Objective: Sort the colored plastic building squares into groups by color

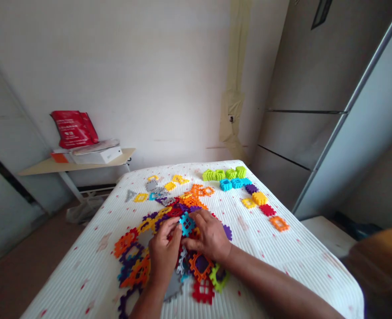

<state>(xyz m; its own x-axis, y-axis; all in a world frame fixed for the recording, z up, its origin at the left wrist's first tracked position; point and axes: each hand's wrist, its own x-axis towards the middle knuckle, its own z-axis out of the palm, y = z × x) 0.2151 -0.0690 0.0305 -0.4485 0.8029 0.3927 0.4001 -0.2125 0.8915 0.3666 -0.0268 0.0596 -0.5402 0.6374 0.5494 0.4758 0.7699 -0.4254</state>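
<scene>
Between my two hands is a light blue interlocking tile (186, 224) with notched edges and a window-like grid, above a heap of mixed tiles. My left hand (164, 248) pinches its left edge between thumb and fingers. From the other side, my right hand (212, 235) closes on its right edge, fingers bent and thumb below. Around them in the heap lie an orange tile (201, 266), a red window tile (203, 290), a green tile (219, 277) and a grey tile (174, 285). My hands and forearms hide part of the heap.
On the white quilted table cover (259, 270), green stacks (219, 175), blue stacks (225, 184), a yellow stack (259, 198) and an orange tile (279, 223) line the right side. Loose yellow tiles (140, 197) lie back left. A side table (46, 165) holds a red bag (72, 129).
</scene>
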